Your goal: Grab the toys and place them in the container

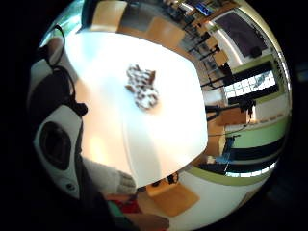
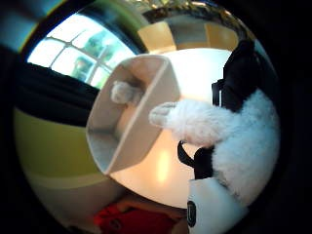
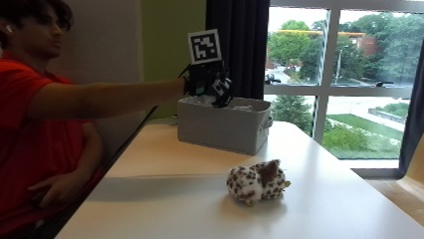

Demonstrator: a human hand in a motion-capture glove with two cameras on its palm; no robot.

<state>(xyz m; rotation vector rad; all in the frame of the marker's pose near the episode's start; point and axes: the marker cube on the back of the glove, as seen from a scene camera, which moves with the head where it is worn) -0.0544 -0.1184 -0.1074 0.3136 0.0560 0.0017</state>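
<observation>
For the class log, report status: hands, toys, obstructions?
Gloved right hand over the grey container, holding a white plush toy. Spotted plush toy lies on the table. Nothing in the way.

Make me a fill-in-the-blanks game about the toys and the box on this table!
1. The gloved right hand holds a fluffy ____ toy.
2. The hand is above the grey ____.
3. The spotted plush toy lies on the white ____.
4. One toy already lies ____ the container.

Missing words: white; container; table; inside
</observation>
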